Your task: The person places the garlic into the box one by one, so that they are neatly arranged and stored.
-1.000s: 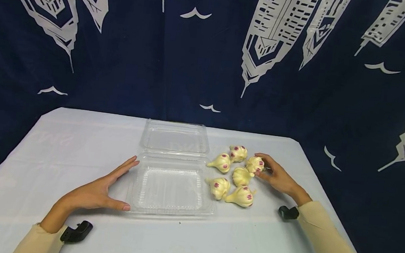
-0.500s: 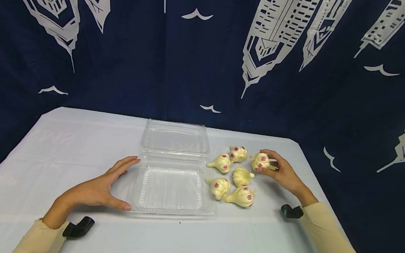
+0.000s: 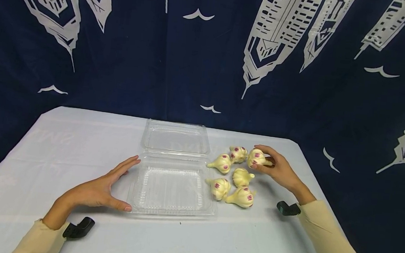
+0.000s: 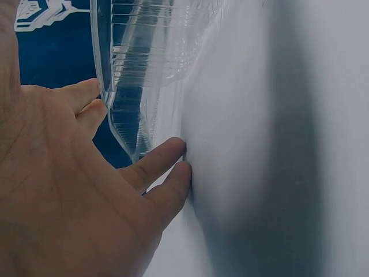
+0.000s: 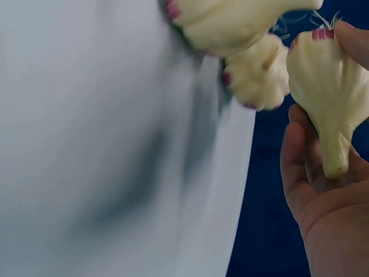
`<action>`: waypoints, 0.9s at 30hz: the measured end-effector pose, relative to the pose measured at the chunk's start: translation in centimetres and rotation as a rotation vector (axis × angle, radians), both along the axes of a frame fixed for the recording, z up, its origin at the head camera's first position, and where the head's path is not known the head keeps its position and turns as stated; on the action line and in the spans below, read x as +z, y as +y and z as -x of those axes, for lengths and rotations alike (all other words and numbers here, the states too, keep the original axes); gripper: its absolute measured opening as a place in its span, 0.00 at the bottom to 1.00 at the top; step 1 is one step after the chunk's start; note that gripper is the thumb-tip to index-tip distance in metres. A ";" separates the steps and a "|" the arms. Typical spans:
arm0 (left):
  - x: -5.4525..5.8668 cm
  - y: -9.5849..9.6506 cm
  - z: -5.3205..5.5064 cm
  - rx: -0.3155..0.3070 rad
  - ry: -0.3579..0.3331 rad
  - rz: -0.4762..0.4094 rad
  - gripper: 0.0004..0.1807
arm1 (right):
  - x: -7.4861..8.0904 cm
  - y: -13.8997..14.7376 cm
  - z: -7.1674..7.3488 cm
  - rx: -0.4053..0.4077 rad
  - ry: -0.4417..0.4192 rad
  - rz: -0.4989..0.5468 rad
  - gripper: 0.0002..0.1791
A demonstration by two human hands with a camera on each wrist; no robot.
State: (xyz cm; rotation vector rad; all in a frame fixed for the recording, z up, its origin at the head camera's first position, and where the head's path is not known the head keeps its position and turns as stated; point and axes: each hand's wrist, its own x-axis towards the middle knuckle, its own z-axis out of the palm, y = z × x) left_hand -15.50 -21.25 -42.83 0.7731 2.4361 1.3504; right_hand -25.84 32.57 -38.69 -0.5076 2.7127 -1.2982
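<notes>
Since half a second ago, the right hand (image 3: 281,171) and the garlic bulb (image 3: 256,158) it holds have shifted slightly left and farther from the person, closing most of the gap to the back bulb (image 3: 238,154). Its thumb, on the near side, and fingers, on the far side, pinch that bulb round its swollen body, the stem pointing back towards the palm. Gripping the widest part probably keeps it from rolling or twisting, as the tapered stem would give less to hold. It looks raised off the worktop (image 3: 147,243), though the head view alone makes the height hard to judge.

The left hand (image 3: 95,191) stays at the left side of the see-through box (image 3: 170,212), its fingers spread, thumb by the near corner and fingertips by the far one. In the left wrist view, fingertips meet the rim; this likely steadies light plastic that could slide easily.

The lid (image 3: 175,138) lies folded back beyond the hinge, leaving the base open from above. Four other bulbs (image 3: 242,177) lie with the back one in a loose cluster along the box's right side, apparently within easy reach of the right hand. Their stems point various ways, perhaps because nothing lines them up.
</notes>
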 end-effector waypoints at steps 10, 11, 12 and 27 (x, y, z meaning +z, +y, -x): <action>0.0 0.0 0.0 -0.008 0.005 -0.005 0.66 | 1.5 -2.2 -0.2 0.063 0.094 0.043 0.32; 0.0 0.0 0.0 -0.009 0.006 -0.006 0.66 | 1.6 -2.4 -0.3 0.066 0.093 0.039 0.32; -0.1 0.0 0.0 -0.009 0.006 -0.006 0.66 | 1.7 -2.6 -0.4 0.068 0.088 0.038 0.32; -0.1 -0.1 0.0 -0.006 0.010 -0.003 0.66 | 2.4 -6.3 -1.1 0.114 0.074 0.087 0.35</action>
